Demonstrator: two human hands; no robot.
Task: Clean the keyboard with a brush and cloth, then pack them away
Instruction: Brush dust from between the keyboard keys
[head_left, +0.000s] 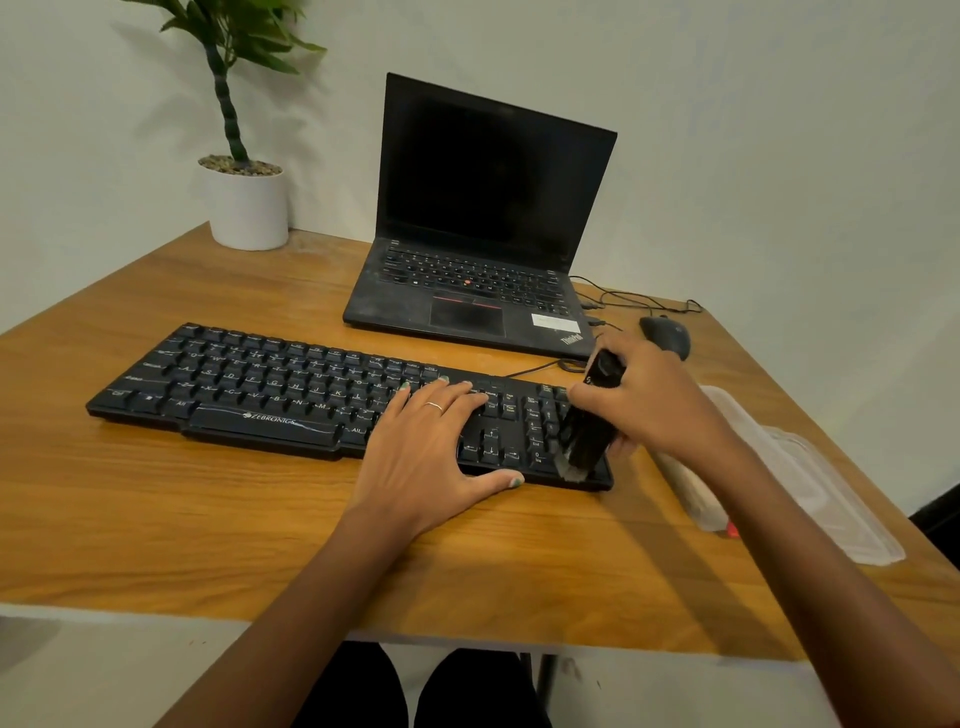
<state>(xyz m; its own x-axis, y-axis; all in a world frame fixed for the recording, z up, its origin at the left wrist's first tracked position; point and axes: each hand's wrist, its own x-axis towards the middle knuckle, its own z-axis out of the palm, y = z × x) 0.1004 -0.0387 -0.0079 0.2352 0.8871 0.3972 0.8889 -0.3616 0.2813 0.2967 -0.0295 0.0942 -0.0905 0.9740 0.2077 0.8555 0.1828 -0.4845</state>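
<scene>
Head view: brushing the right end of the keyboard (291, 395) while the other hand steadies it.

The right hand (649, 400) has its fingers wrapped round a black brush (589, 421), bristles down on the number pad at the board's near right corner; the left hand (431, 441) lies flat with fingers spread over the keys left of the arrow cluster. Risks, as judged: the pressing palm may depress or shift keys, stiff strokes could flick dust onto the laptop (478, 249) or lift a keycap, and the cable (535, 368) may snag. The keyboard is black, full-size, faintly dusty, lying across the desk (208, 519) in front of the laptop. A clear container (810, 483) lies at right; no cloth can be made out.
</scene>
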